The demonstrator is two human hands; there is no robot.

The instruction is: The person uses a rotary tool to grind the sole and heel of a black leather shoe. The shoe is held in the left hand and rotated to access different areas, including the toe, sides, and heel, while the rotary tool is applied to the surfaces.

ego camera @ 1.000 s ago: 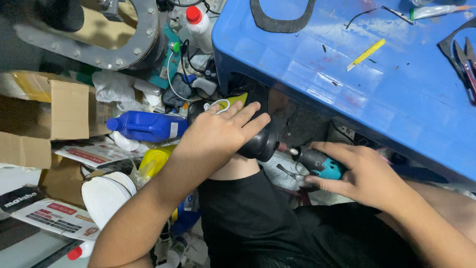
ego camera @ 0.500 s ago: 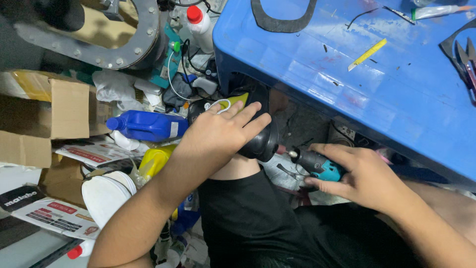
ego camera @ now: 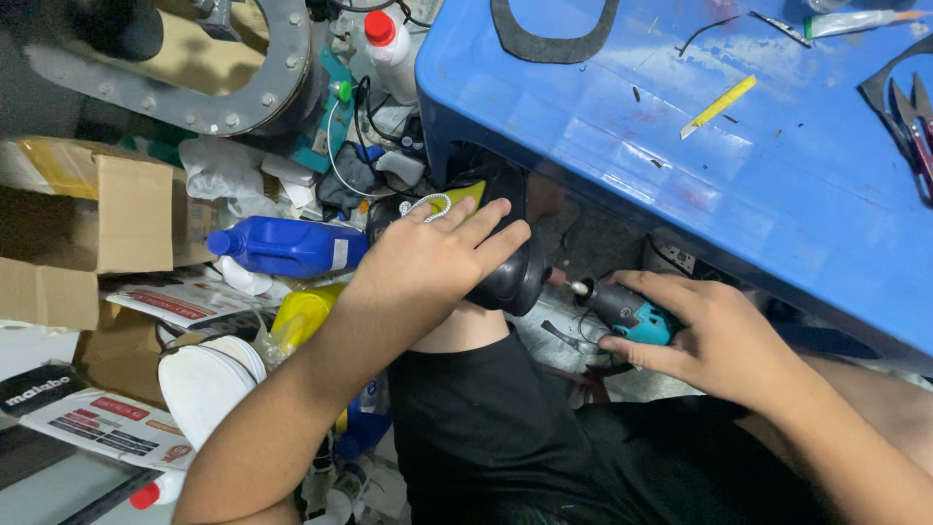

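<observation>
A black rounded part [ego camera: 510, 277] is held at the centre of the frame, just under the near edge of the blue worktop [ego camera: 777, 185]. The left hand [ego camera: 432, 262] is laid over it from the left, its grip closed around the part with the fingers spread across the top. A small teal and black power tool [ego camera: 627, 311] is held in the right hand [ego camera: 714, 335] at centre right; the grip is wrapped around the tool's body, and the tool's metal tip is pointed left at the black part, just beside it. Whether tip and part touch cannot be told.

A yellow utility knife [ego camera: 717, 105] is seen lying on the worktop in the upper right, with scissors [ego camera: 914, 122] at the right edge and a black gasket ring [ego camera: 554, 29] at the top.

At the left, a blue bottle [ego camera: 287, 246] is seen lying on its side amid clutter. Above it, a white bottle with a red cap [ego camera: 389, 49] is seen beside a grey bolted flange [ego camera: 209, 68]. A cardboard box [ego camera: 97, 228] is placed at the far left, and a stack of white discs [ego camera: 209, 384] lies lower left.
</observation>
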